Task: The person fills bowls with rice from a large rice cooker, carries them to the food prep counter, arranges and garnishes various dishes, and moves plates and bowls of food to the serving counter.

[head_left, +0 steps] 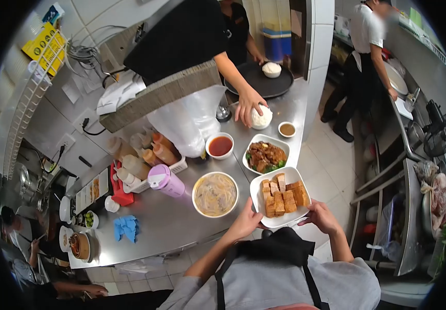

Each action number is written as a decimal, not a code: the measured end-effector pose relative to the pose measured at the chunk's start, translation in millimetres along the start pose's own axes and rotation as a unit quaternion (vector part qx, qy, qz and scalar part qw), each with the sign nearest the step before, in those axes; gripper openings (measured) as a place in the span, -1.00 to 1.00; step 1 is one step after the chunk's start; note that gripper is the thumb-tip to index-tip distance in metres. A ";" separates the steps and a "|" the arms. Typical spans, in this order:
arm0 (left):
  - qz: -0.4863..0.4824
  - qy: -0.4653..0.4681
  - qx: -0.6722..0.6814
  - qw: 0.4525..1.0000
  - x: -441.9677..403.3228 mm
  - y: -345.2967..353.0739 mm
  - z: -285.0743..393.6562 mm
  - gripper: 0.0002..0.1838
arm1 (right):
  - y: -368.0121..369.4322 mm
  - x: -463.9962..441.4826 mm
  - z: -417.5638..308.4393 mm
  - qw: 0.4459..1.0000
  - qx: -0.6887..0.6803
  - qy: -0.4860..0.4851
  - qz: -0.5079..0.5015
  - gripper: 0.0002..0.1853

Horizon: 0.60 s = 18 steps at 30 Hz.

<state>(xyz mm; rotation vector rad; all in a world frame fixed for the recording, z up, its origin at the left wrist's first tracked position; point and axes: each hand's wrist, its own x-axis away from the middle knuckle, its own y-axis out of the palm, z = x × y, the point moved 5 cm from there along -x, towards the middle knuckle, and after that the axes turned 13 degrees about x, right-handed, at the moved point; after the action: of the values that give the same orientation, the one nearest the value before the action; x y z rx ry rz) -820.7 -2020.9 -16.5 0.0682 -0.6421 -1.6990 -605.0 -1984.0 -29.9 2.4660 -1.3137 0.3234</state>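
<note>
Between my two hands I hold a square white dish [258, 219] with pieces of browned, cut food [280, 202], which look like fried tofu or crispy pork. My left hand [249, 218] grips its left rim and my right hand [320, 217] its lower right corner. The dish is at the counter's edge, close to a white dish of braised meat and greens [266, 155]. To the left stands a bowl of noodle soup [215, 194]. Beyond are a bowl of red sauce [219, 146] and a small cup of brown sauce [287, 129].
Across the counter [171, 227], another person's hand [248, 106] touches a bowl of rice [260, 119]. A round black tray [277, 88] carries a second rice bowl [271, 70]. At left are a purple tumbler [166, 181], sauce bottles [136, 166] and a blue cloth [125, 228]. A co-worker [365, 57] stands at right.
</note>
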 end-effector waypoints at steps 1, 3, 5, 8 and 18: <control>0.007 0.001 0.005 1.000 1.8 -3.9 -7.3 -0.30 | -2.7 -0.3 4.6 1.000 -0.027 0.009 -0.011 -0.53; 0.022 0.003 0.016 1.000 7.6 -12.0 -23.0 -0.29 | -19.3 -11.3 18.8 0.999 0.002 -0.027 0.019 -0.46; 0.019 -0.030 0.021 0.999 15.3 -19.7 -31.2 -0.27 | -43.4 -46.7 42.3 0.998 -0.050 0.002 0.042 -0.49; 0.012 -0.037 0.034 0.999 19.3 -28.2 -45.3 -0.25 | -34.1 -96.0 32.5 0.996 -0.063 0.038 0.054 -0.54; 0.055 0.018 0.064 0.996 6.1 -45.9 -65.4 -0.23 | -1.8 -167.1 -5.6 0.962 -0.266 0.056 -0.017 -0.61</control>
<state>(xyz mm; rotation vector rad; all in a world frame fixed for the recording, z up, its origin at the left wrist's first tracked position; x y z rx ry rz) -837.7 -2046.9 -90.3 0.1518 -0.7143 -1.5456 -695.6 -1853.9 -83.0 1.9851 -1.1297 0.0805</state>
